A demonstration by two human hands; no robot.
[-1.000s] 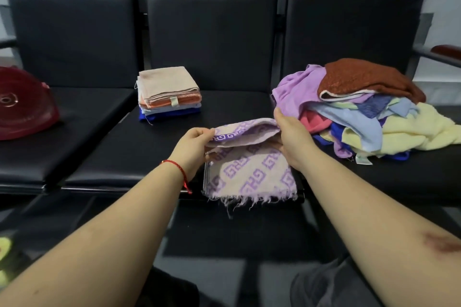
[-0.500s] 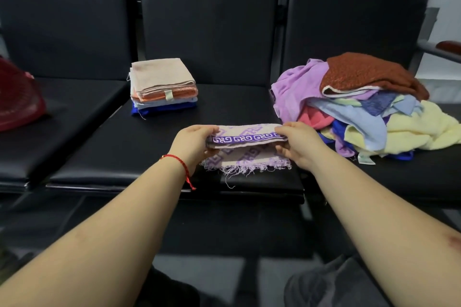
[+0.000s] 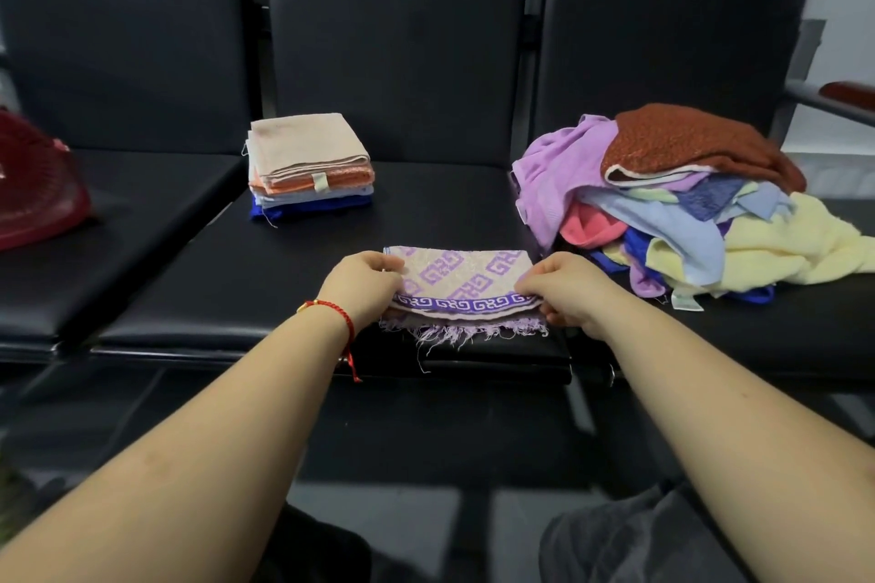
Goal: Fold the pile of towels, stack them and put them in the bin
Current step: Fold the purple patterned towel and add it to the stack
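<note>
Brightness: dim and even indoors; the black seats (image 3: 426, 213) swallow most of the light.
Source: daylight looks to come from the right, where a pale wall (image 3: 847, 14) is the brightest patch.
Shadows: soft, with no hard edges; a faint one sits under the folded stack (image 3: 310, 166).
Glare: low dull sheen along the front seat edges and on the left seat cushion.
Sharpness: the patterned towel (image 3: 461, 282) and the loose pile (image 3: 686, 204) are fairly crisp; the fringe is slightly smeared.
Distortion: wide-angle stretch; forearms balloon toward the bottom corners, seat backs bow.
Edges: the red bin (image 3: 38, 185) at left and the floor below are soft and murky.
</note>
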